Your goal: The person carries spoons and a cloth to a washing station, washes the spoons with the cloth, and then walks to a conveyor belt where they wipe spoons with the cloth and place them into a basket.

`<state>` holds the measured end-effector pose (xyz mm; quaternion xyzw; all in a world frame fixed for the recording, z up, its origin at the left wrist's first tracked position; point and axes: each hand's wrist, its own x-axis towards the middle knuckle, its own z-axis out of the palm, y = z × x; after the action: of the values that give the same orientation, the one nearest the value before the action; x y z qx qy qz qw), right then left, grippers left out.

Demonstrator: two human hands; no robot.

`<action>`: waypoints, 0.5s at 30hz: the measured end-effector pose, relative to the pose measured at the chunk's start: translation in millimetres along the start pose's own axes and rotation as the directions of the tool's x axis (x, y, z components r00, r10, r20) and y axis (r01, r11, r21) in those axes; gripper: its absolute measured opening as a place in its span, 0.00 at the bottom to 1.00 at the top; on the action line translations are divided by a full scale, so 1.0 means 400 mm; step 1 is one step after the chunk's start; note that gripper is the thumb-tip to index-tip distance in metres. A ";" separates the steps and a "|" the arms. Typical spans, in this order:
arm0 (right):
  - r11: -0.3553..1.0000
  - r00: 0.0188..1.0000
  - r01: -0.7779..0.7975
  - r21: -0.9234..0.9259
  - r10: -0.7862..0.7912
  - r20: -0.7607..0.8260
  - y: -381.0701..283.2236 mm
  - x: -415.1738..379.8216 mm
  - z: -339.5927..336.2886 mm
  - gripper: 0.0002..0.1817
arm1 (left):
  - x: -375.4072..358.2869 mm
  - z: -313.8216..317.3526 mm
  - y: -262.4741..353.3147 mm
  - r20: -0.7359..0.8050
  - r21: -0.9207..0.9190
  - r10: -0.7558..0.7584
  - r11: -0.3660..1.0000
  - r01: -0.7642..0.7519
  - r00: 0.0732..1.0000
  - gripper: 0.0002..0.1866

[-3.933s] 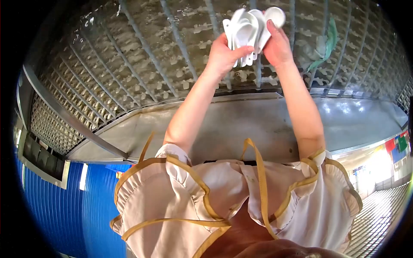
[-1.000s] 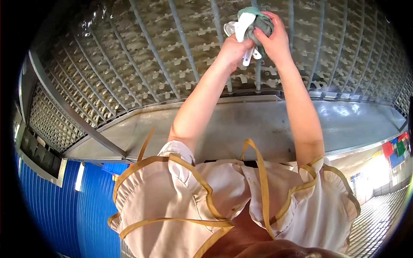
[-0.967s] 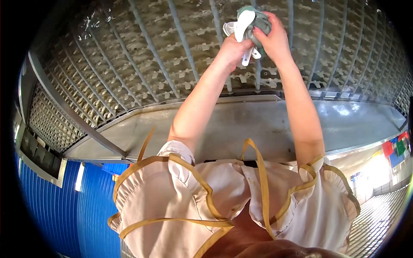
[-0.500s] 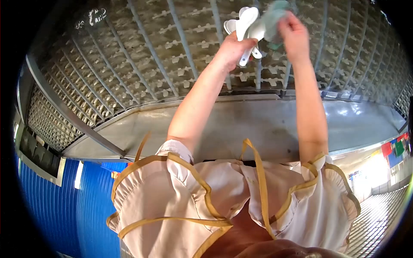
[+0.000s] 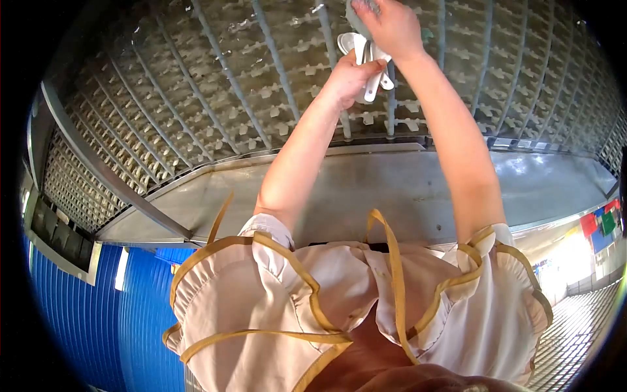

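Now that the right hand [image 5: 390, 26] presses its clenched green cloth [image 5: 356, 12] back onto the white spoons [image 5: 366, 55] bunched in the left hand's [image 5: 349, 75] fist, wiping resumes.

The spoons [image 5: 366, 62] near the top centre of the frame are plain white, and the cloth [image 5: 358, 12] above them is a muted grey-green. The grating [image 5: 215, 85] across the upper frame is grey metal in a repeating grid of bars and notches. The ruffled apron [image 5: 294, 307] at the bottom is pale cream edged with mustard-yellow trim, and the ribbed wall [image 5: 85, 313] at lower left is bright blue.

Bright daylight, fisheye warp, dark corners
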<state>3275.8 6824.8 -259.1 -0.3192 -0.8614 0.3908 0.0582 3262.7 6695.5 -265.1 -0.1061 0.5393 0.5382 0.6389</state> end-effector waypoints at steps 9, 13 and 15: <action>0.949 0.956 -0.283 -0.139 0.268 -0.118 0.134 -0.012 -0.070 0.20 | -0.019 -0.050 -0.031 0.068 -0.050 -0.048 0.997 0.051 0.997 0.20; 0.870 0.911 -0.290 -0.398 0.125 -0.392 0.306 -0.097 -0.169 0.23 | -0.038 -0.075 -0.013 0.236 -0.192 -0.008 0.980 0.054 0.972 0.22; 0.764 0.933 -0.195 -0.615 -0.049 -0.358 0.255 -0.124 -0.201 0.24 | -0.049 -0.080 -0.007 0.335 -0.194 0.031 0.980 0.037 0.942 0.25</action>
<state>3394.5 6896.6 -268.8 -0.4183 -0.9044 0.0112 0.0836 3249.7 6660.4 -263.1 -0.0762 0.3660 0.5984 0.7087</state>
